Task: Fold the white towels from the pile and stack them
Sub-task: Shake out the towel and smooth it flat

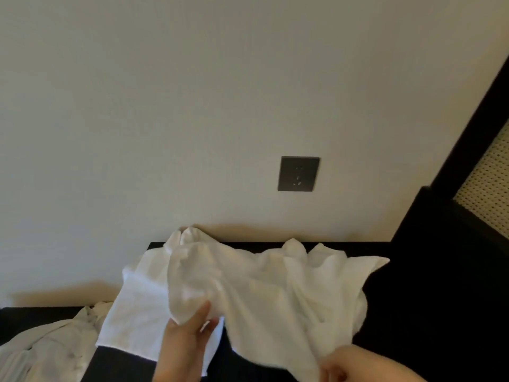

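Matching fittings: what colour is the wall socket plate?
Dark grey socket plate, clearest in the head view.

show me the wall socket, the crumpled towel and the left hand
wall socket [298, 173], head view, middle of its dark plate
crumpled towel [270, 285], head view, middle of the cloth
left hand [187, 346], head view, middle of the hand

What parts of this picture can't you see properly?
Head view:
right hand: cut off by the bottom edge and blurred; grip unclear.
flat towel: partly covered by the crumpled towel and left hand.
towel pile: cut off by the left edge.
wall socket: holes too blurred.
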A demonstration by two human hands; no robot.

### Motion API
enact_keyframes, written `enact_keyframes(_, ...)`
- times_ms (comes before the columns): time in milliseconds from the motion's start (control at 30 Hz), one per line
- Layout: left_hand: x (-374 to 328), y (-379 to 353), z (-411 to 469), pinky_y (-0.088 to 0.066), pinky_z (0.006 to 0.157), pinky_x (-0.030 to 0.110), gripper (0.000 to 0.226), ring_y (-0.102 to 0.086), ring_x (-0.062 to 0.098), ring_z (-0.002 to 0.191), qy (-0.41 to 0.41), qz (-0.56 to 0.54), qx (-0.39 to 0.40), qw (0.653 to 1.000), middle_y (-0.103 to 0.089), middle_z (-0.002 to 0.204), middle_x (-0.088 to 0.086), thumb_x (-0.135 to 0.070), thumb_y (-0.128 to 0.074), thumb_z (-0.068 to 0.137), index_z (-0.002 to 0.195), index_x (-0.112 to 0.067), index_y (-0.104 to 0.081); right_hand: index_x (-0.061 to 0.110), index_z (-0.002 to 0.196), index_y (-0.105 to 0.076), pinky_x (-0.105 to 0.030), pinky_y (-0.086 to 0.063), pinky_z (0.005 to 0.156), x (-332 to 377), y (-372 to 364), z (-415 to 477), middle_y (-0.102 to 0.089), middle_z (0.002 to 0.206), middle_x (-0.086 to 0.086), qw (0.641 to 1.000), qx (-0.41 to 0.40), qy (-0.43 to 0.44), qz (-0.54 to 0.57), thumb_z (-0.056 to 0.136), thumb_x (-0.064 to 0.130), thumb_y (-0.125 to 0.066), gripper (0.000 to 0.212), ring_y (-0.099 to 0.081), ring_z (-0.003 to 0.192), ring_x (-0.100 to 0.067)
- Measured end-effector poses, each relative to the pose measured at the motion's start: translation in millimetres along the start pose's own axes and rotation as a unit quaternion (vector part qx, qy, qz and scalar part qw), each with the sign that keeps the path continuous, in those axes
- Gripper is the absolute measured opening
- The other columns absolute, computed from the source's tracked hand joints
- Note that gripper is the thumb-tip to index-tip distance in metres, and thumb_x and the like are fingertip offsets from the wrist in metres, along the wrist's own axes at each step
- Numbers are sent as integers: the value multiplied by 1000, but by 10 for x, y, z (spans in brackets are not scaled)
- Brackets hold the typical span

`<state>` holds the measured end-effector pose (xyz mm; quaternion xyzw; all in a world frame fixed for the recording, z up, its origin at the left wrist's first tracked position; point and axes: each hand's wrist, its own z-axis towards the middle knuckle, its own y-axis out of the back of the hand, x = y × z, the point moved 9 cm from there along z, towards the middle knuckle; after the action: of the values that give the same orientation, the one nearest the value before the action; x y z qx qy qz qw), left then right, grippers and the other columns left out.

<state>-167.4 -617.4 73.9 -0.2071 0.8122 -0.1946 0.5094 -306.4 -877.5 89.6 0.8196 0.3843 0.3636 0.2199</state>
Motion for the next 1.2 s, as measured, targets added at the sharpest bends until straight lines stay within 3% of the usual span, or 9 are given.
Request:
enact_keyframes(67, -93, 42, 40, -55, 84, 44, 44, -66, 39, 104, -16, 35, -4, 999, -70, 111, 23, 2, -73, 68, 111, 5, -64, 21, 93, -76, -10, -46, 70, -240, 116, -162, -64, 72, 18, 999, -28, -29, 5, 90, 18, -59, 17, -60, 72, 6)
enact_keyframes(133, -241, 9, 31, -60, 74, 37, 56, -69, 35, 100, -52, 68, 21, 996, -72, 108, 18, 1, -74, 58, 114, 3, -64, 23, 71, -70, -18, -53, 64, -585, 378, -223, -70, 72, 8, 980, -153, -83, 92, 86, 7, -61, 23, -66, 69, -6)
enact_keyframes(267, -489, -192, -76, -58, 78, 38, 66, -70, 28, 103, -124, 139, 114, 976, -73, 111, 13, 7, -77, 61, 124, -7, -61, 15, 105, -66, -37, -53, 82, -1073, 977, -220, -67, 102, -4, 843, -435, -172, 265, 94, 18, -63, 11, -62, 90, -21)
enact_keyframes(367, -609, -247, -124, -60, 78, 38, 47, -72, 24, 95, -161, 154, 133, 966, -73, 105, 16, -1, -72, 75, 121, -5, -63, 3, 134, -51, -37, -49, 86, -1296, 1022, -28, -61, 124, -16, 757, -445, -211, 430, 97, 32, -61, 48, -59, 110, -32)
enact_keyframes(467, -798, -316, -179, -54, 66, 39, 14, -69, 21, 72, -194, 189, 83, 959, -72, 86, 13, -10, -61, 92, 104, -10, -68, 0, 134, -52, -49, -51, 98, -1266, 1026, 242, -62, 124, -22, 675, -399, -172, 597, 92, 26, -69, 53, -60, 112, -37)
enact_keyframes(700, -1061, -1004, -299, -41, 67, 37, 25, -46, 17, 57, -232, 303, 109, 918, -50, 55, -4, -18, -47, 102, 81, -8, -56, 9, 125, -65, -44, -53, 92, -107, 1716, -69, -72, 111, -14, 696, -340, 139, 616, 92, 3, -62, 33, -68, 103, -30)
enact_keyframes(833, -949, -1561, -489, -45, 48, 19, 19, -50, 5, 49, -248, 331, 157, 897, -57, 55, -10, -9, -49, 100, 86, -8, -61, 25, 116, -70, -27, -53, 84, 961, 1345, -508, -74, 106, 3, 815, -314, 253, 416, 77, 16, -70, 39, -68, 94, -12)
enact_keyframes(933, -696, -1702, -602, -48, 56, 23, 24, -61, 4, 57, -234, 383, 181, 875, -69, 66, -9, -8, -51, 97, 86, -19, -69, 28, 99, -68, -9, -46, 72, 1326, 976, -593, -69, 96, 12, 831, -364, 253, 336, 84, 9, -73, 25, -65, 86, -3)
enact_keyframes(1200, -406, -1450, -756, -55, 65, 24, 20, -65, 3, 69, -213, 433, 180, 857, -73, 80, -12, -30, -53, 99, 89, -35, -69, 31, 101, -49, -10, -36, 54, 1135, 944, -667, -55, 82, 17, 844, -472, 75, 245, 101, 35, -47, 4, -54, 72, 1)
